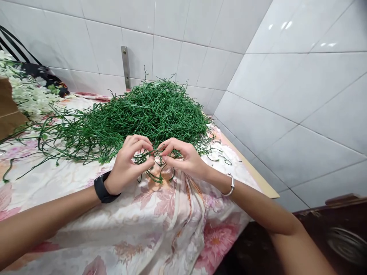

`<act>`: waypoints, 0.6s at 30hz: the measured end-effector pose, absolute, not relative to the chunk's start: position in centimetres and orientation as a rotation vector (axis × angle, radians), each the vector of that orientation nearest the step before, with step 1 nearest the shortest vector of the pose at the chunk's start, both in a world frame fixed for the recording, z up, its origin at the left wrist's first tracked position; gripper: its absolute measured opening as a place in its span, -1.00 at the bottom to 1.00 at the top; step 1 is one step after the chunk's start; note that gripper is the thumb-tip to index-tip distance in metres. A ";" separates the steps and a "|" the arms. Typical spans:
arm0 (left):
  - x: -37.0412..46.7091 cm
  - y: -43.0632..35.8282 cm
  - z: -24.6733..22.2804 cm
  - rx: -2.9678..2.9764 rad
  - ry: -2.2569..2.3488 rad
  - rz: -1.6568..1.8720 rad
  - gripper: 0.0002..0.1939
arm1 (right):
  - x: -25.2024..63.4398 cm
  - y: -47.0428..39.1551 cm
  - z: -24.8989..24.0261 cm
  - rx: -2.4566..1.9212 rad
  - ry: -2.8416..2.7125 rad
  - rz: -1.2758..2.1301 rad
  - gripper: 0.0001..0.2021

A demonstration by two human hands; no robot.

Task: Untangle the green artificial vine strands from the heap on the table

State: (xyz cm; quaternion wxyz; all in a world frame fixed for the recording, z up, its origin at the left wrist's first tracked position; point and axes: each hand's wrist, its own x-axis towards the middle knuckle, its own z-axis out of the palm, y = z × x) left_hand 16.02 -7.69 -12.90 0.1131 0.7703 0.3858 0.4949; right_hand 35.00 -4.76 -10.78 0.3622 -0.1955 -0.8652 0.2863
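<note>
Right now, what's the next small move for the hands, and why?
I'd probably ease the right hand slightly away from the left hand: both appear to pinch thin green stems close together, several dangle below, and the tangled pile sits just behind.

Beyond your fingers (142,144) you see a white tiled wall (137,19) with a metal strip (125,67) against it; to their right, a second tiled wall (301,88) catches glints of light (283,25). Beneath them, a floral cloth (215,240) covers a table (263,184).
</note>
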 end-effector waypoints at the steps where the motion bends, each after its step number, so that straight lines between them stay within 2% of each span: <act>1: 16.0 -7.8 -12.8 2.250 1.100 1.452 -0.94 | 35.0 -4.8 -10.7 -0.491 -2.239 0.711 -0.98; 4: 16.0 -7.9 -12.8 2.183 1.020 1.409 -0.93 | 35.0 -4.8 -10.6 -0.473 -2.267 0.642 -0.99; 13: 16.3 -7.8 -13.1 2.096 1.213 1.282 -0.93 | 35.0 -5.2 -10.9 -0.404 -2.286 0.284 -0.97; 18: 16.0 -7.4 -13.2 2.182 1.214 1.281 -0.96 | 35.0 -5.3 -11.0 -0.411 -2.284 0.249 -0.95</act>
